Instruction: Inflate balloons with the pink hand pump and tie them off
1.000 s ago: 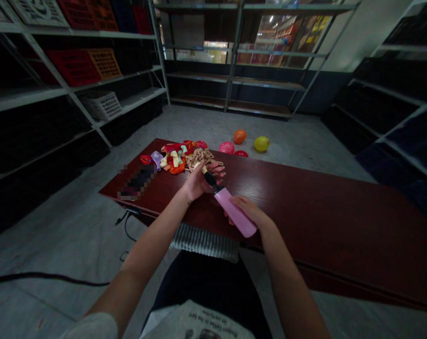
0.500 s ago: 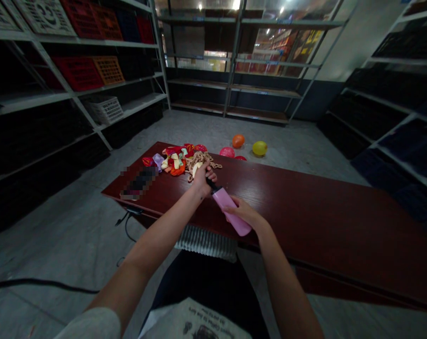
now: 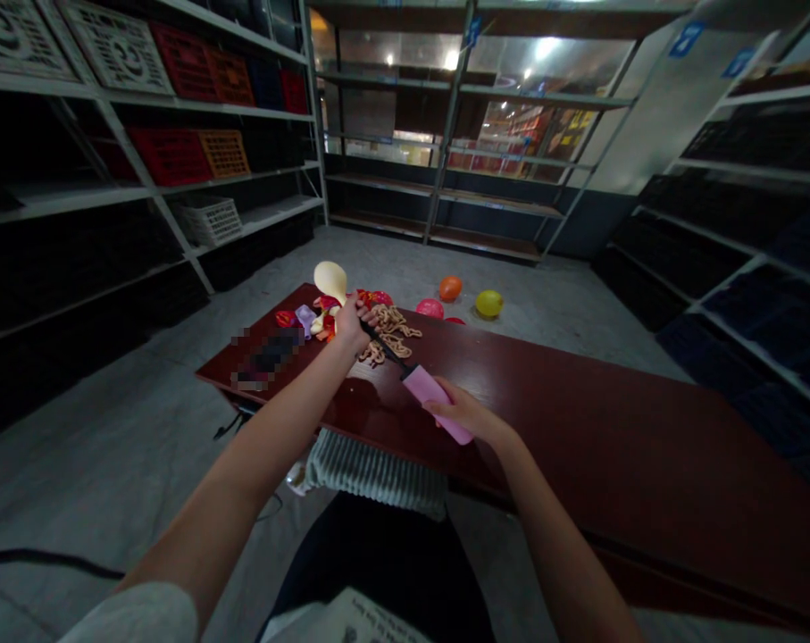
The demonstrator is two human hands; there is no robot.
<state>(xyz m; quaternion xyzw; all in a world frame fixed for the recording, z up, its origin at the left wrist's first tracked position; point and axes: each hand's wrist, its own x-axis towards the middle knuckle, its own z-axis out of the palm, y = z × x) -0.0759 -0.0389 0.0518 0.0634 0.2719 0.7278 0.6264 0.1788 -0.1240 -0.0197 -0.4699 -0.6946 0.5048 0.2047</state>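
Note:
A pink balloon pump [image 3: 438,406] is held slantwise over the near side of the table, its black rod drawn out between my hands. My right hand [image 3: 463,411] is wrapped round the pink barrel. At the far end, my left hand [image 3: 354,323] is closed round the pump's black end and the neck of a cream balloon [image 3: 329,279]. This balloon is partly inflated and stands up beyond my fingers; its join with the pump is hidden by the hand. Uninflated balloons [image 3: 322,320] in several colours lie just behind, beside a pile of tan ones [image 3: 391,332].
The dark red table [image 3: 579,420] stretches right. A blurred-out dark object [image 3: 271,353] lies at its left end. Inflated orange [image 3: 450,288], yellow [image 3: 489,304] and pink [image 3: 430,308] balloons are beyond the far edge. Shelving with crates [image 3: 177,156] lines the left.
The cream balloon has swelled and now rises above my left hand. My left hand has moved left and away from the right, drawing out the pump's black rod. The view has tilted up slightly.

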